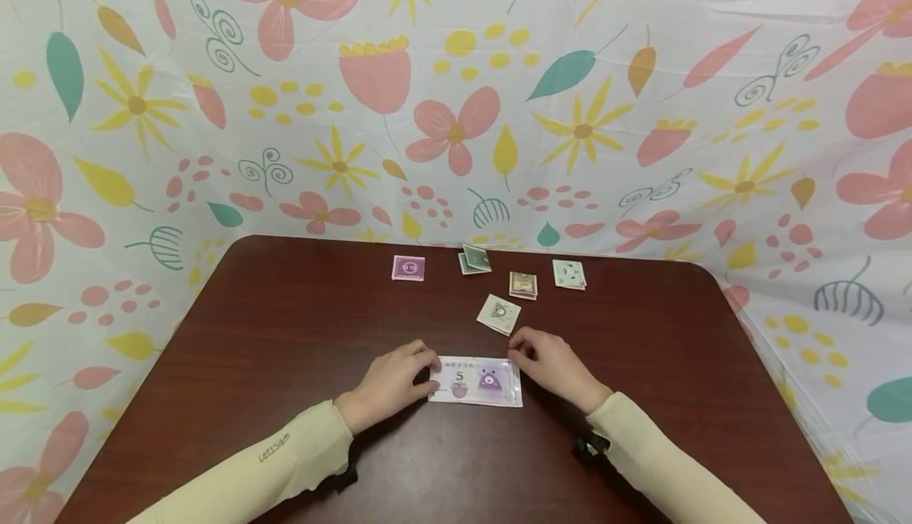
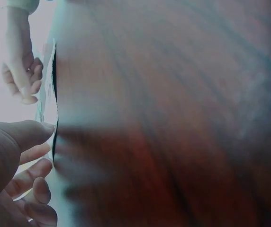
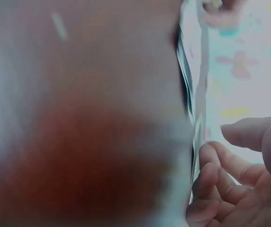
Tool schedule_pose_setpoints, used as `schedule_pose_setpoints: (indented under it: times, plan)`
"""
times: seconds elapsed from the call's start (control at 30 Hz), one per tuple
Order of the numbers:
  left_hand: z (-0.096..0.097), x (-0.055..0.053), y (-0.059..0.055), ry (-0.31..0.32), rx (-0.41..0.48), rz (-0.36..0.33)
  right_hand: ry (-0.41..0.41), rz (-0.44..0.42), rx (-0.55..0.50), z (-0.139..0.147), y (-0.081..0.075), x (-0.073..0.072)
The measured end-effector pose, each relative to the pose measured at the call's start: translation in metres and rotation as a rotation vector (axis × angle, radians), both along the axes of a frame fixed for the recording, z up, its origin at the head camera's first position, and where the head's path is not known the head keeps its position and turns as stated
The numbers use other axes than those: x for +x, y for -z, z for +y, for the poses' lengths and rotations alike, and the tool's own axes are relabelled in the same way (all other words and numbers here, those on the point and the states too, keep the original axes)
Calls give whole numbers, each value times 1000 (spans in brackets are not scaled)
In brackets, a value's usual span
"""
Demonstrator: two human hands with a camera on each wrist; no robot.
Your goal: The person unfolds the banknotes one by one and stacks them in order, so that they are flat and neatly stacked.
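Observation:
A purple-and-white play banknote [image 1: 466, 392] marked 5 lies lengthwise on the table in the head view, with layered edges at its right end. My left hand [image 1: 395, 381] pinches its left end, thumb near the front and fingers at the back corner. In the left wrist view, the left thumb [image 2: 31, 132] meets the note's edge. My right hand [image 1: 557, 363] touches the back right corner with bent fingers. The right wrist view shows the right thumb [image 3: 249, 135] lifted away, while the fingertips rest by the note's edge [image 3: 197, 137].
Behind the hands lie folded play notes: a grey-white one [image 1: 500, 314], a brown one [image 1: 523, 285], a pale green one [image 1: 569, 274], a dark green one [image 1: 475, 260] and a purple one [image 1: 408, 268]. A flowered cloth [image 1: 456, 73] hangs along the back edge of the brown table [image 1: 285, 310].

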State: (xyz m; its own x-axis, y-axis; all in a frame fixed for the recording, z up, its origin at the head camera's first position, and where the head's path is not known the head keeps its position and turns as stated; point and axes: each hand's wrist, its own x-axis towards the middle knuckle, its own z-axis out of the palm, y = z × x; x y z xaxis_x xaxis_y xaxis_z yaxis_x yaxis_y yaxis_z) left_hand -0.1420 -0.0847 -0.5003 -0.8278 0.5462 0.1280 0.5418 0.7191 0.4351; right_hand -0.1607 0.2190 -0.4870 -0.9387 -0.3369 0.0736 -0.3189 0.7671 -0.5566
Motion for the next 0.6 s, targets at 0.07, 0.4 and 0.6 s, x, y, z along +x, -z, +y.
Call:
schedule_pose_setpoints:
  times: [0.07, 0.4, 0.6]
  plan:
    - [0, 0, 1, 3, -4, 5, 36, 26, -29, 9, 1, -9]
    - [0, 0, 3, 10, -1, 2, 413, 19, -71, 81, -3, -65]
    - [0, -1, 3, 3, 4, 3, 523, -61, -18, 99, -5, -87]
